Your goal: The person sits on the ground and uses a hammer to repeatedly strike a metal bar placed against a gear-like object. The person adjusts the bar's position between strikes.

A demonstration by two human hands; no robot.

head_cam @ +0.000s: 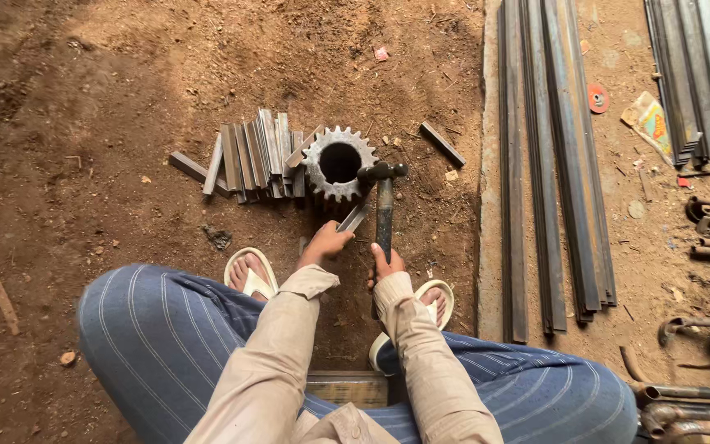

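1. Step in hand, by my read: hammering a short metal strip [353, 218] against the big toothed gear [339, 163] at frame centre. The hammer [384, 197] sits upright in the pic w/ its head just below-right of the gear's rim, so this looks like mid-strike or lining up a blow.
2. Left hand [325, 242]: fingers closed on the near end of the strip, pinching it; the strip angles up-right toward the gear's lower edge. Can't tell if its far tip touches the gear.
3. Right hand [387, 265]: wrapped shut round the lower part of the hammer handle, centre of frame, just right of the left hand.
4. Next move, judged: needs the strip held steady & left fingers kept back from the strike spot; the blow has to land on the strip, not the gear teeth.
5. Around it: stack of cut strips [256, 156] leaning just left of the gear, some touching it; one loose bar [442, 144] to its upper right. Long steel bars [554, 164] lie right of centre, running top to bottom; more bars [700, 74] at upper right, rusty pipes [700, 378] at lower right.
6. Hidden / unclear: hammer handle's butt is covered by the right hand; exact contact point btw. hammer head & strip not readable. Gear's underside is sunk in dirt. Person's legs (blue striped cloth) & sandalled feet block the ground nearest the camera; pipes are cut off by the right edge.
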